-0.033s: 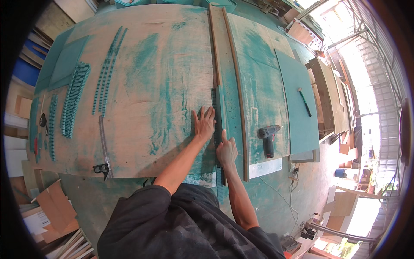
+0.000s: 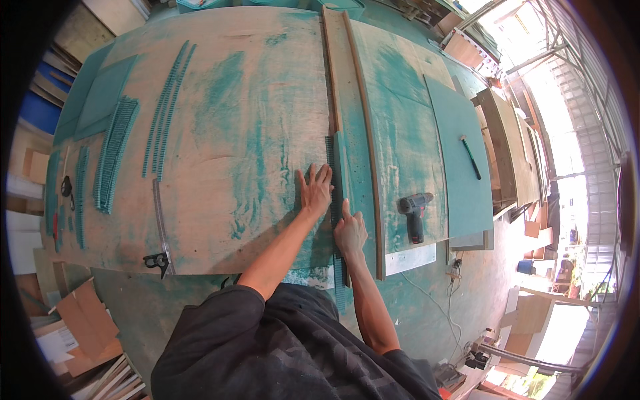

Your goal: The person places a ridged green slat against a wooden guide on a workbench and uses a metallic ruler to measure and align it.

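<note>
My left hand (image 2: 315,193) lies with fingers spread on the worn wooden table (image 2: 233,133), its fingertips at the edge of a dark toothed strip (image 2: 329,148). Close beside it, my right hand (image 2: 351,235) is closed over a narrow teal bar (image 2: 341,160), with the index finger stretched forward along it. This bar lies lengthwise against the toothed strip, which continues below my hands toward the table's near edge. What the curled fingers of my right hand cover is hidden. A long wooden rail (image 2: 328,73) runs on beyond the bar.
Right of my hands runs a second rail (image 2: 371,147), then a cordless drill (image 2: 415,215) and a hammer (image 2: 471,158) on a teal panel (image 2: 460,193). At left lie more toothed strips (image 2: 117,157), a combination square (image 2: 157,262) and a tape-like black tool (image 2: 67,187).
</note>
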Available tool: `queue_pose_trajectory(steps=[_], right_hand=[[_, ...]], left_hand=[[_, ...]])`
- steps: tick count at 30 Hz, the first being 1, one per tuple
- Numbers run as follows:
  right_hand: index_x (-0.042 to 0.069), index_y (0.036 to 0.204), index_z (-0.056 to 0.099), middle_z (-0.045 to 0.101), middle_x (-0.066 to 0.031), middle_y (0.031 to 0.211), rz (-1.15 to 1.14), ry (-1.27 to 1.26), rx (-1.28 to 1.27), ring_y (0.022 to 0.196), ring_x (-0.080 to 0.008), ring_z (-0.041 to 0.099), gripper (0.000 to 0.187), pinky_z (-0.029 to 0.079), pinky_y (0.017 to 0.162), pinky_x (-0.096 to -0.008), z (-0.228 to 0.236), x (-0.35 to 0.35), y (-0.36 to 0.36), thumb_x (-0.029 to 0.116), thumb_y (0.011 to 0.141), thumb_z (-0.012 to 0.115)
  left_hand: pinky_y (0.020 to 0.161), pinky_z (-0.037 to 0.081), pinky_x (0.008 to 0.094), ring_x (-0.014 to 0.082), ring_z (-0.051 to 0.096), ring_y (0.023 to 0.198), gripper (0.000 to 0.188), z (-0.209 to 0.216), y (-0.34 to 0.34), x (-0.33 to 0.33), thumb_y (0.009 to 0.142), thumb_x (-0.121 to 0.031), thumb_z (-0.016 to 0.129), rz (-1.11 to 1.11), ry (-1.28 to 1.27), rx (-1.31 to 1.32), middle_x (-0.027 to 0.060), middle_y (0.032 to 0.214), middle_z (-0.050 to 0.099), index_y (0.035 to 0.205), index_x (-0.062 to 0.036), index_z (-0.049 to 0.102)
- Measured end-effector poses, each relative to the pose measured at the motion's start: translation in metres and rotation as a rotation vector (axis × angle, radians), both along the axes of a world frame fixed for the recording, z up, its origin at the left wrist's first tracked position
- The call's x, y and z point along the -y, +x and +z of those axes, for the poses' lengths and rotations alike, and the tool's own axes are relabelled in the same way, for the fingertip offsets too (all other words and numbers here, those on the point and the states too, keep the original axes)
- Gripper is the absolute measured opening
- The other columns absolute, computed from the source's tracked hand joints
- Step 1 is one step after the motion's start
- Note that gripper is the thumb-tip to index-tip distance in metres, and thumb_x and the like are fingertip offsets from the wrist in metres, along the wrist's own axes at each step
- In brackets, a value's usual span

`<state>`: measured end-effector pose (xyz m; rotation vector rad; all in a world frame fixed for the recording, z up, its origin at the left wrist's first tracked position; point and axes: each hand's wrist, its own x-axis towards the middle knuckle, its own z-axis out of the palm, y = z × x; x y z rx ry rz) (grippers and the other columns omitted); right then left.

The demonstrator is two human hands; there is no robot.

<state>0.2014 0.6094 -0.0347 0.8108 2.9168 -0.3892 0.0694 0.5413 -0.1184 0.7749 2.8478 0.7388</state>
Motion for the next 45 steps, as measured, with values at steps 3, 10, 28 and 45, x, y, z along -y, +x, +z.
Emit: queue_pose_trajectory(steps=[3, 10, 28, 45], right_hand=[[0.015, 0.154, 0.049, 0.060, -0.0193, 0.105, 0.009, 0.009, -0.011, 0.099, -0.0381, 0.067, 0.065, 0.056, 0.079, -0.0482, 0.000, 0.000, -0.004, 0.009, 0.091, 0.063], [0.018, 0.154, 0.050, 0.061, -0.0197, 0.103, -0.015, -0.014, 0.007, 0.097, -0.0379, 0.068, 0.065, 0.057, 0.078, -0.0490, 0.005, 0.000, -0.007, 0.009, 0.091, 0.064], [0.020, 0.154, 0.051, 0.063, -0.0208, 0.104, -0.016, -0.018, -0.025, 0.096, -0.0386, 0.069, 0.066, 0.057, 0.079, -0.0489, 0.003, -0.006, -0.027, 0.010, 0.090, 0.066], [0.021, 0.154, 0.051, 0.063, -0.0211, 0.106, -0.029, -0.018, -0.013, 0.098, -0.0392, 0.069, 0.066, 0.057, 0.080, -0.0489, 0.006, -0.005, -0.032, 0.012, 0.091, 0.065]], left_hand=[[0.125, 0.004, 0.0701, 0.0342, 0.024, 0.157, 0.057, -0.003, -0.003, -0.001, 0.106, -0.030, 0.055, 0.033, 0.024, -0.015, 0.0015, 0.166, 0.039, 0.159, -0.0111, 0.044], [0.125, 0.007, 0.0686, 0.0327, 0.028, 0.156, 0.054, -0.011, 0.038, 0.004, 0.104, -0.026, 0.055, 0.026, 0.126, -0.035, 0.0044, 0.164, 0.043, 0.155, -0.0093, 0.049], [0.123, 0.008, 0.0729, 0.0319, 0.027, 0.156, 0.053, -0.007, 0.023, 0.002, 0.106, -0.029, 0.053, 0.036, 0.055, -0.064, -0.0001, 0.166, 0.041, 0.156, -0.0110, 0.048], [0.124, 0.003, 0.0723, 0.0324, 0.021, 0.159, 0.058, 0.001, 0.047, 0.016, 0.107, -0.030, 0.048, -0.030, -0.006, -0.007, 0.0016, 0.170, 0.032, 0.161, -0.0112, 0.039]])
